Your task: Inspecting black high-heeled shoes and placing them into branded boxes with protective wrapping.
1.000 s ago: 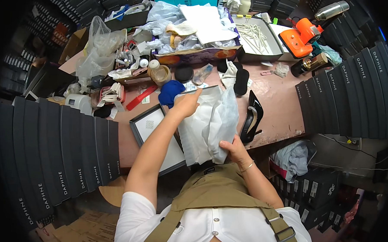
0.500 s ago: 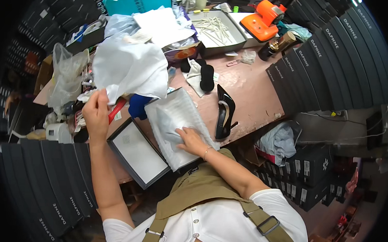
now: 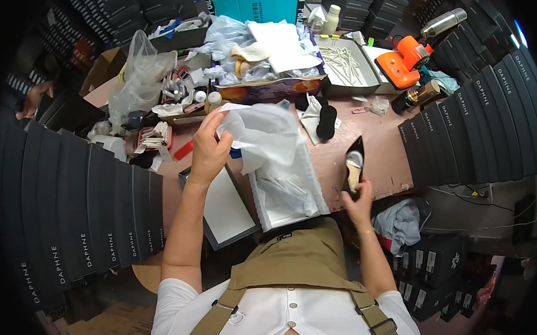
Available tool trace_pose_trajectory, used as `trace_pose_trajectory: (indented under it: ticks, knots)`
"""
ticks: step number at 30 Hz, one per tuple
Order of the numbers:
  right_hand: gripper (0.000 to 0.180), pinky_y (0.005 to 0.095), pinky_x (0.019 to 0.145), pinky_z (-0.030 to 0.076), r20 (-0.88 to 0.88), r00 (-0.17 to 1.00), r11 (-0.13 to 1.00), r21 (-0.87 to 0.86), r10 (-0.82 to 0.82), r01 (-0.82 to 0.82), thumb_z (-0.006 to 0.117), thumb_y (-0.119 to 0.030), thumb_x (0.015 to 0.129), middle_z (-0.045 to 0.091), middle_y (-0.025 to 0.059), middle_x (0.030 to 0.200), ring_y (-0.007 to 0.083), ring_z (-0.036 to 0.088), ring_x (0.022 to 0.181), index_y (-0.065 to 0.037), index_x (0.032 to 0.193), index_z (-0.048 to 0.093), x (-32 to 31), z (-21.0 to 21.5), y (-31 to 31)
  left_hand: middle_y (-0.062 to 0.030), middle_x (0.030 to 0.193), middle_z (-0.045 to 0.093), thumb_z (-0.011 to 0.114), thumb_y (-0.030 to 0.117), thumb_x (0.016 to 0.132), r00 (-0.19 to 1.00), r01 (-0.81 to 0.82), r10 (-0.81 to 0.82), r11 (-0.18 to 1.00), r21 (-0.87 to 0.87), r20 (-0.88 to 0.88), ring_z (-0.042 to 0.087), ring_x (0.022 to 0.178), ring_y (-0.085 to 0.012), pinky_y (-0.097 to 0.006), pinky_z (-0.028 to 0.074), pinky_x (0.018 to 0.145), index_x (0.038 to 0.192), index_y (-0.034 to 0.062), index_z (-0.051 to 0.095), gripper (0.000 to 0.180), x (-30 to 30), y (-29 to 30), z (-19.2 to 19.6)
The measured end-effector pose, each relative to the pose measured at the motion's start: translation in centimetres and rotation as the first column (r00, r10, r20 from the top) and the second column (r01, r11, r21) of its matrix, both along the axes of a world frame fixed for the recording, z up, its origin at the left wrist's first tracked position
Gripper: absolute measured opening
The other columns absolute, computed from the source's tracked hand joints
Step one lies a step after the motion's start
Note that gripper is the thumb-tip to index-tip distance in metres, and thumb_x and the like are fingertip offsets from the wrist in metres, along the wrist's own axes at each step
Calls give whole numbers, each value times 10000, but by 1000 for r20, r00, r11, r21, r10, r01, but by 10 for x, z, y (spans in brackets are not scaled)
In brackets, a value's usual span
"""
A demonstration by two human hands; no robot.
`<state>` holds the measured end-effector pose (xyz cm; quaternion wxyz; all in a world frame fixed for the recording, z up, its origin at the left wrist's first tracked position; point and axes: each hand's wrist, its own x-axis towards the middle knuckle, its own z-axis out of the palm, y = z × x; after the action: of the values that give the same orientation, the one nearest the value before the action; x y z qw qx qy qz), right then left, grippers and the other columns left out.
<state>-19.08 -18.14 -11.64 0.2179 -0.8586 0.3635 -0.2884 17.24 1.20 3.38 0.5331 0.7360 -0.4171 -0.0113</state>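
My left hand (image 3: 209,150) pinches the edge of a thin white tissue sheet (image 3: 263,134), raised over the far part of an open shoebox (image 3: 317,178). White foam padding lines this box, and a wrapped, pale bundle (image 3: 288,195) lies in it. To the right, my right hand (image 3: 358,206) has its fingers closed around the heel end of a black high-heeled pump (image 3: 351,162). The pump's pale insole shows, with a light wad inside the toe. Left of the box lies a dark-rimmed box lid (image 3: 228,204), its white inside facing up.
Stacked dark shoeboxes stand at left (image 3: 93,202) and right (image 3: 468,125). At the back are a carton of crumpled paper (image 3: 272,87), a tray of white sticks (image 3: 345,66) and an orange device (image 3: 403,65). Black brushes (image 3: 327,122) and a cloth lie beyond the pump.
My right hand has left the box's contents and taken hold of the pump, which now shows its insole. My left hand has brought the tissue sheet right and down over the box. The view has shifted.
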Motion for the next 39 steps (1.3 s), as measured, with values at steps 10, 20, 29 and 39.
trace_pose_trajectory:
  ticks: [10,20,29,39]
  knots:
    - [851,338,576,576,604,788,174,794,-119,-582,565,-551,743,617,241,1077,308,670,826,104,1271,443,12,194,97,-261,1338,448,487,-34,706,916,391,-400,899,197,9,450,1231,-401,-381,391,1001,1250,-57,459,545,-87,25,29]
    - [492,313,616,552,475,602,-361,506,-642,-784,482,-470,849,632,107,1085,283,599,770,-127,1184,594,35,90,111,-239,1334,453,505,-39,714,903,409,-428,835,368,-30,589,974,-381,-407,480,844,1189,-67,494,475,-86,44,6]
    - [443,296,628,546,445,545,-356,441,-710,-824,474,-429,874,615,93,1121,256,556,757,-147,1194,592,40,81,104,-264,1335,423,504,-16,715,861,493,-505,794,355,-65,545,1039,-426,-440,449,905,1187,-76,467,477,-93,25,-6]
    - [513,410,807,540,507,536,-268,508,-675,-819,527,-395,861,606,166,1157,363,605,966,-25,1216,546,45,105,108,-233,1360,426,558,-6,716,801,525,-586,786,327,121,640,791,-373,-400,535,663,1173,-46,482,465,-134,21,35]
